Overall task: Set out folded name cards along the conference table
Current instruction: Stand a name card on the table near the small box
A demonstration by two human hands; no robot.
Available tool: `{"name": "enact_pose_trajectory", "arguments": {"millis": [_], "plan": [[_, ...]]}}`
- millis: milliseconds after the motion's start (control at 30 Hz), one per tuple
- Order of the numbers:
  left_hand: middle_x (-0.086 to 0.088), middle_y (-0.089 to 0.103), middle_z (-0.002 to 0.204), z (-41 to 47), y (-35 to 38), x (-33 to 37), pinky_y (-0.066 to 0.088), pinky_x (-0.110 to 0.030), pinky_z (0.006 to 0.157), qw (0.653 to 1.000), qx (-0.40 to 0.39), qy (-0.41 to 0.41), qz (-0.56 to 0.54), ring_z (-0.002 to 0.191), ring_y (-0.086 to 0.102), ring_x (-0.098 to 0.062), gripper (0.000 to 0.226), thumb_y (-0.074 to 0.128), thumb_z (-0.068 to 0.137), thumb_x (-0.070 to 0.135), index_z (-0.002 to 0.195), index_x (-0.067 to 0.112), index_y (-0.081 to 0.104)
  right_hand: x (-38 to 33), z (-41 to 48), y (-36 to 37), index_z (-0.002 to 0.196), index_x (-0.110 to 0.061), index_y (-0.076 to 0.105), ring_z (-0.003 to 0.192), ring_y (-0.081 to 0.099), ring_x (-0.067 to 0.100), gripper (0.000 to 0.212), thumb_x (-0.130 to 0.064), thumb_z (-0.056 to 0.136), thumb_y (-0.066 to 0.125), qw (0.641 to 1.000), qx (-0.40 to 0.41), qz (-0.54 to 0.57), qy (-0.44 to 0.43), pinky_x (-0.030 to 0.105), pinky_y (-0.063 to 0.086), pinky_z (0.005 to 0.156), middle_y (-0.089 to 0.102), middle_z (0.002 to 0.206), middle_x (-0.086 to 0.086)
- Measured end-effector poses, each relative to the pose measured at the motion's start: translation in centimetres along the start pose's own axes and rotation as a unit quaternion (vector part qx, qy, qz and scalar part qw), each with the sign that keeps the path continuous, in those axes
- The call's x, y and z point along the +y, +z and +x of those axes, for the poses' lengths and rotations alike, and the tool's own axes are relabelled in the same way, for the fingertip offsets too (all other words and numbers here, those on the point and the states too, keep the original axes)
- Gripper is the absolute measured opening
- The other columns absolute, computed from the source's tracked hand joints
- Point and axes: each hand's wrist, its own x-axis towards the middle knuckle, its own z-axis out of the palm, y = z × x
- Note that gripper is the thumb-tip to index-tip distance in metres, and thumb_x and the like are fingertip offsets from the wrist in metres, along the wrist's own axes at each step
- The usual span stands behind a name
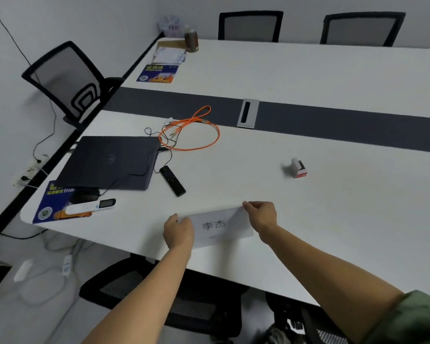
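Held folded name card (219, 225) near surface (333, 219) front edge; left hand (178, 232) and right hand (261, 213) fingers pinching its 2 ends.

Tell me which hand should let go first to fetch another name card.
Probably the right hand: it only pinches the name card at its top corner, while the left hand covers the card's end and could steady it.

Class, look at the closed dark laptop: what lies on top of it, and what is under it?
A thin black cable runs across the laptop lid. Its near corner overlaps a blue printed mat; anything else beneath is hidden.
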Motion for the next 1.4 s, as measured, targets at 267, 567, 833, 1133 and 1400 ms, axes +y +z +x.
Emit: {"name": "enact_pose_trajectory", "arguments": {"millis": [267,567,833,1133,1400], "plan": [[-0.003,0.029,0.053,0.8,-2.5,7.9,0.021,-0.029,0.053,0.991,-0.017,0.121,0.05,0.053,0.026,-0.025,0.033,0.047,0.078,0.005,0.056,0.016,0.025,-7.0,-0.2,-1.0,0.11,-0.004,0.072,0.088,0.063,0.027,0.036,-0.033,0.09,0.066,0.995,0.069,0.031,-0.06,0.045,0.055,0.091,0.072,0.109,0.014],[-0.002,0.023,0.058,-4.5,2.1,12.3,0.017,-0.028,0.053,0.968,-0.176,0.166,0.063,0.054,0.019,-0.019,0.035,0.046,0.082,0.005,0.06,0.017,0.023,-9.4,-1.6,-9.4,0.095,0.002,0.07,0.077,0.055,0.028,0.034,-0.031,0.091,0.063,0.983,0.165,0.022,-0.082,0.036,0.043,0.064,0.063,0.09,0.014],[-0.002,0.04,0.066,-12.1,10.4,12.4,0.025,-0.024,0.046,0.931,-0.318,0.138,0.112,0.053,0.034,-0.017,0.027,0.05,0.088,0.014,0.065,0.012,0.035,-6.1,-0.1,-20.8,0.113,-0.005,0.064,0.097,0.056,0.031,0.028,-0.024,0.092,0.062,0.976,0.216,0.015,-0.039,0.038,0.044,0.072,0.061,0.11,0.013],[-0.002,0.042,0.071,-16.6,21.4,10.6,0.026,-0.026,0.055,0.922,-0.368,0.058,0.105,0.06,0.036,-0.017,0.023,0.053,0.09,0.015,0.07,0.013,0.041,-1.1,6.7,-30.4,0.138,-0.011,0.051,0.105,0.05,0.032,0.049,-0.022,0.092,0.062,0.984,0.174,0.028,0.025,0.046,0.049,0.081,0.053,0.13,0.012],[-0.002,0.046,0.075,-17.5,30.1,9.3,0.03,-0.026,0.057,0.937,-0.34,0.018,0.085,0.062,0.04,-0.016,0.02,0.055,0.091,0.012,0.073,0.012,0.046,2.7,13.8,-35.1,0.145,-0.009,0.043,0.112,0.048,0.027,0.057,-0.017,0.092,0.063,0.993,0.104,0.045,0.036,0.043,0.051,0.091,0.046,0.144,0.012]]}}
